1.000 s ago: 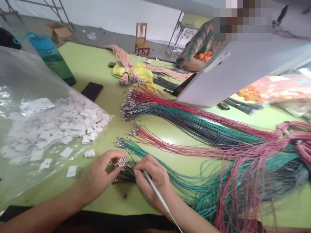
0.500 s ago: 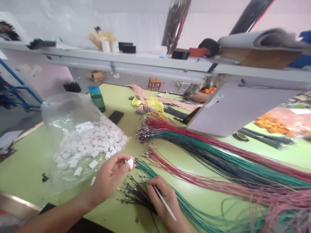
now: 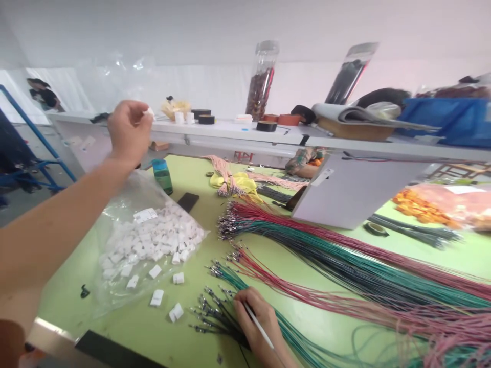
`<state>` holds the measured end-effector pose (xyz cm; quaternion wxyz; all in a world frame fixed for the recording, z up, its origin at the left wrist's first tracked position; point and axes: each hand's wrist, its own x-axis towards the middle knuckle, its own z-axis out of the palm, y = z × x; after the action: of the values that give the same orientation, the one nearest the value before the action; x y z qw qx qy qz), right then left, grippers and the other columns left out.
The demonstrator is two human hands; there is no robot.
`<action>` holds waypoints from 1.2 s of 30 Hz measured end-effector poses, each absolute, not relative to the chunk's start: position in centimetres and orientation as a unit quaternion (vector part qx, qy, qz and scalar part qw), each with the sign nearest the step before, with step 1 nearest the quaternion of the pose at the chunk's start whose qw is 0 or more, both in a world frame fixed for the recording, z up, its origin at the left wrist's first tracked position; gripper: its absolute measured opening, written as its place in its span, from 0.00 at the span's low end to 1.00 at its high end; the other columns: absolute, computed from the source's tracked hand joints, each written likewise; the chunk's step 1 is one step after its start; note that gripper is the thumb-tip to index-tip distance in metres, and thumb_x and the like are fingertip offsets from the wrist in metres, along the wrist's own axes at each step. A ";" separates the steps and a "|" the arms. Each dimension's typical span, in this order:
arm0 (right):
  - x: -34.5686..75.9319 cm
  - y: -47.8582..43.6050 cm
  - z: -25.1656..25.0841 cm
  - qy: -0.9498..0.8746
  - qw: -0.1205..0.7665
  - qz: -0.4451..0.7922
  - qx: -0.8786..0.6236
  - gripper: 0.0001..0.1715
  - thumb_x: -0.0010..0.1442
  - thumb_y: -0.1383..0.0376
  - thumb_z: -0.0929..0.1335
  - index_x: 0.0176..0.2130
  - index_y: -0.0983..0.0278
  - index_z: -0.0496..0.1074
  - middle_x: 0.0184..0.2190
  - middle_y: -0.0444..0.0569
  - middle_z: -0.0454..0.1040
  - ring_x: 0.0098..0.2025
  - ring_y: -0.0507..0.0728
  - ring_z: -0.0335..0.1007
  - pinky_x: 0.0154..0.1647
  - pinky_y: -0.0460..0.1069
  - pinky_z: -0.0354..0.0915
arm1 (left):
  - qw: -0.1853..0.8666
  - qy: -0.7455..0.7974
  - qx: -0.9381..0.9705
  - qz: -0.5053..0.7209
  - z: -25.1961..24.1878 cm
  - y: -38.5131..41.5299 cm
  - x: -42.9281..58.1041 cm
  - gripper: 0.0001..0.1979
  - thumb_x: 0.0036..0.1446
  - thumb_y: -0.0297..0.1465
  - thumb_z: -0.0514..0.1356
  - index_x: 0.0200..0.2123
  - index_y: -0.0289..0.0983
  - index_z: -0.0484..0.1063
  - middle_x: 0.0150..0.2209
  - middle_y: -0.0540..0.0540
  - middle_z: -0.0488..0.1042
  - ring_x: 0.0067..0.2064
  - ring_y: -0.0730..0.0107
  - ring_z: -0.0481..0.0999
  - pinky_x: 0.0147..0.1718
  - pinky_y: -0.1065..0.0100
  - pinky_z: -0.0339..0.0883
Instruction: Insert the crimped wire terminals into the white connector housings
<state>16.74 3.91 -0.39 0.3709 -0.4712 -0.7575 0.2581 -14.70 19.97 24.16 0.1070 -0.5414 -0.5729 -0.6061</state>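
Raised to the height of the shelf, my left hand point(image 3: 130, 129) pinches a small white plastic connector housing point(image 3: 150, 113) between thumb and fingers. My right hand point(image 3: 255, 319) rests low over the table, closed around a slim white pen-like stick point(image 3: 261, 327). Just left of that hand fan out black wires point(image 3: 218, 312) with metal terminals, and green wires point(image 3: 226, 273) pass behind it. Loose white connector housings point(image 3: 157, 298) lie on the table left of the black wires. A clear plastic bag point(image 3: 126, 199) holds many more of them.
Long bundles of red wires point(image 3: 291, 220), green and black stretch to the right. Behind them are a yellow cloth point(image 3: 245, 184), a dark phone point(image 3: 188, 201) and a green bottle point(image 3: 162, 176). A white shelf point(image 3: 226, 132) with tape rolls and jars spans the back; a person's arm point(image 3: 301, 163) shows beneath.
My left hand has risen up and left from beside the wire ends, with the white connector housing still pinched. My right hand has hardly moved. The view has tilted upward.
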 end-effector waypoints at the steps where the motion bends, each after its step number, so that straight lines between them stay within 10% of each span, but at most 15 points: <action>1: 16.8 3.9 -0.4 -0.757 0.365 0.262 -0.474 0.13 0.62 0.65 0.61 0.27 0.64 0.67 0.24 0.46 0.69 0.25 0.52 0.68 0.28 0.45 0.64 | 0.128 -0.583 -0.546 -0.588 24.9 20.8 -15.0 0.24 0.59 0.26 0.41 0.46 0.13 0.68 0.41 0.47 0.75 0.48 0.68 0.73 0.43 0.70 0.58; 7: 17.0 4.1 -0.7 -0.759 0.339 0.284 -0.478 0.14 0.63 0.63 0.60 0.28 0.64 0.67 0.26 0.47 0.70 0.27 0.53 0.69 0.31 0.46 0.64 | 0.171 -0.636 -0.561 -0.501 26.7 24.0 -15.7 0.17 0.47 0.19 0.63 0.43 0.26 0.72 0.41 0.45 0.78 0.31 0.77 0.69 0.43 0.69 0.65; 36: 16.8 4.3 -0.9 -0.768 0.339 0.272 -0.471 0.14 0.62 0.62 0.61 0.28 0.63 0.69 0.25 0.47 0.71 0.26 0.53 0.70 0.29 0.46 0.65 | 0.146 -0.653 -0.627 -0.399 27.5 25.8 -14.9 0.16 0.57 0.30 0.56 0.41 0.21 0.72 0.44 0.42 0.79 0.43 0.74 0.74 0.48 0.68 0.62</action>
<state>16.79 4.29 -0.95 0.3388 -0.4709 -0.7677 0.2723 -14.87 25.77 27.47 0.1460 -0.6271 -0.6532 -0.3985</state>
